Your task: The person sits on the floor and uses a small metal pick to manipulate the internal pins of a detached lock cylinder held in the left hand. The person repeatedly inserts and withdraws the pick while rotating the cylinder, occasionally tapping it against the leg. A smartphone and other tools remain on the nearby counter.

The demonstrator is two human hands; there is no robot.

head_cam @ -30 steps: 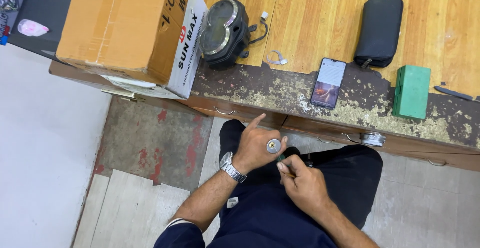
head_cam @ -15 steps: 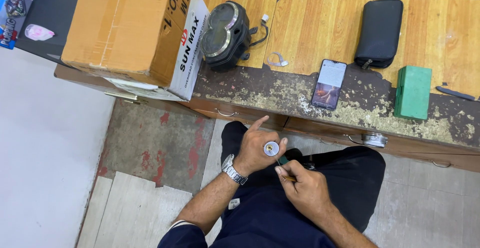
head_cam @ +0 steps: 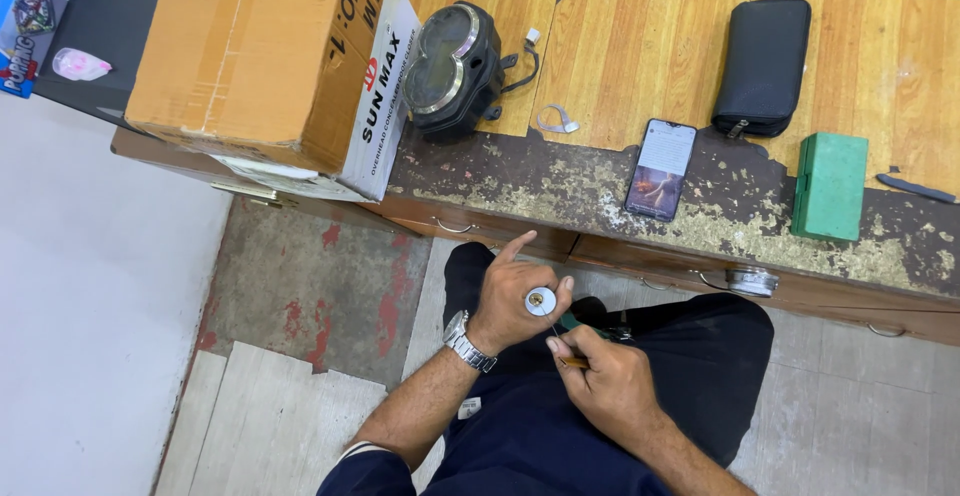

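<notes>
From up here I see my left hand (head_cam: 508, 306) closed around a small round silver part (head_cam: 540, 301), its flat face turned up toward me, index finger sticking out toward the counter (head_cam: 620, 86). The part sits over my lap, just below the counter's drawer front. My right hand (head_cam: 610, 386) pinches a thin tool with an orange-brown handle (head_cam: 572, 362); its fine tip reaches up to the round part, though I can't quite tell whether it touches the centre. A metal watch (head_cam: 468, 341) sits on my left wrist.

On the counter, a cardboard box (head_cam: 250, 56) stands at the left, a black instrument cluster (head_cam: 452, 71) just beside it. Further right lie a smartphone (head_cam: 660, 169), screen lit, a black zip pouch (head_cam: 765, 66) and a green box (head_cam: 830, 186), well apart from my hands.
</notes>
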